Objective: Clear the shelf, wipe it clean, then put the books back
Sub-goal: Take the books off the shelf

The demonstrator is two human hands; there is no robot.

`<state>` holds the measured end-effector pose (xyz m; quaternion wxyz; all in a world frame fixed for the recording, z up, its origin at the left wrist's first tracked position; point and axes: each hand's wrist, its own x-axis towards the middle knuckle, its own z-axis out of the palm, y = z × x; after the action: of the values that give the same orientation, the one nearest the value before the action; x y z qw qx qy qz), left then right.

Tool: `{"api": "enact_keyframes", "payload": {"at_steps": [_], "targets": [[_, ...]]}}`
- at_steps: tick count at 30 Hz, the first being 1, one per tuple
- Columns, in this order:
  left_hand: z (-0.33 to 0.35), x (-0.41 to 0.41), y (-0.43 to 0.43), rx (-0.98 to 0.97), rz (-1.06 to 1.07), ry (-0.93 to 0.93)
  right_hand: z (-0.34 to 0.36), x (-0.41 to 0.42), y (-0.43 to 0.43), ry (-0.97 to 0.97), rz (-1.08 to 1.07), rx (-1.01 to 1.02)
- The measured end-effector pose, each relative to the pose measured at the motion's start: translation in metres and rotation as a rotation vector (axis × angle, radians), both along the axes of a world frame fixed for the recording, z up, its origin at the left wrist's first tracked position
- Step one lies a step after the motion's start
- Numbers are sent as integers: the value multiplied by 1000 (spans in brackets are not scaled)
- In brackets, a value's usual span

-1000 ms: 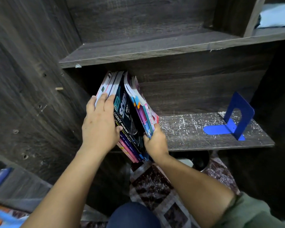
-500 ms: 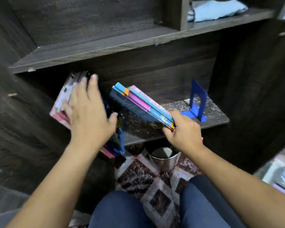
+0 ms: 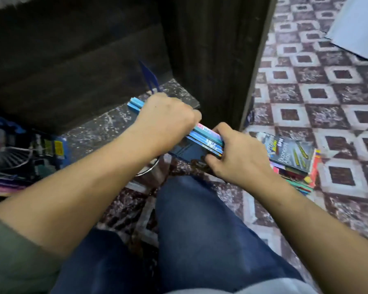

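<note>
1. Books, held bundle (image 3: 201,145): several thin, blue-spined volumes pressed together. The long axis runs from 10 o'clock to 4 o'clock across the middle of view. The far end lies over the shelf (image 3: 106,128) and the near end sticks out past its front edge. I cannot tell whether the bundle touches the board.
2. Left hand (image 3: 166,122): my fingers are curled down over the top of the held bundle near its middle, clamping it. The fingertips are hidden on the far side.
3. Right hand (image 3: 236,154): it sits at 4 o'clock from the left hand. It pinches the near end of the held bundle, thumb on the lower face and fingers on the upper.
4. Shelf surface: a dark wood board, flecked all over with white specks.
5. Blue bookend (image 3: 150,80): it stands upright on the shelf at 12 o'clock from the left hand. It is blurred.
6. Leaning books (image 3: 26,153): these are at the 9 o'clock edge of view, by the left end of the shelf, covers toward me. I cannot tell how they rest.
7. Floor pile (image 3: 293,160): a stack of books on the tiled floor (image 3: 327,92), at 3 o'clock from the right hand. A dark cover is on top.
8. Metal container (image 3: 149,169): it is just below my left wrist and mostly hidden.
9. Knee (image 3: 200,219): in blue jeans, at 6 o'clock.
</note>
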<state>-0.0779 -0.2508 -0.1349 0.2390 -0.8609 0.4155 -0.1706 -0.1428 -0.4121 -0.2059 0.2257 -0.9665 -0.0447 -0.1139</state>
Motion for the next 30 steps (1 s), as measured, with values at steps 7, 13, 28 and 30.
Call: {"api": "enact_keyframes", "payload": {"at_steps": [7, 13, 28, 30], "targets": [[-36, 0, -106, 126, 61, 445, -45, -33, -78, 253, -230, -60], [-58, 30, -151, 218, 42, 697, -91, -56, -128, 362, -317, -168], [-138, 70, -211, 672, 29, 218, -109, -27, -236, 351, -596, -303], [-147, 71, -215, 644, 54, 283, -110, -10, -245, 261, -597, -294]]}}
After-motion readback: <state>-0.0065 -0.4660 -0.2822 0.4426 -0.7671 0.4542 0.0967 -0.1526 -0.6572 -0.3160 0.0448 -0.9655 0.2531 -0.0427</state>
